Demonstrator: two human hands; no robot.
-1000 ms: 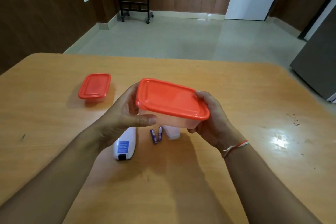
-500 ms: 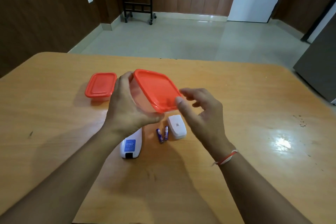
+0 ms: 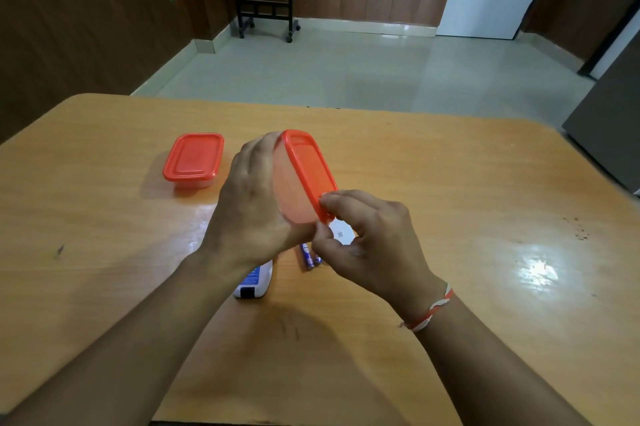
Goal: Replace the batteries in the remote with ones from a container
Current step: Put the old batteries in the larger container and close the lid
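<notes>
My left hand (image 3: 252,204) grips a clear container with a red lid (image 3: 308,169), tipped on its side above the table so the lid faces right. My right hand (image 3: 367,242) pinches the lid's near corner with thumb and fingertips. Below my hands, the white remote (image 3: 254,282) lies on the table, mostly hidden by my left wrist. Two blue batteries (image 3: 309,257) lie beside it. A white battery cover (image 3: 343,233) shows partly behind my right hand.
A second red-lidded container (image 3: 194,161) stands shut on the wooden table (image 3: 485,218) to the left of my hands. The table's far edge meets a tiled floor; a dark wheeled stand (image 3: 265,10) is by the back wall.
The container has been tipped from flat to on its side in my left hand. My right hand let go of its side, then came back and took hold of the lid's near corner.
</notes>
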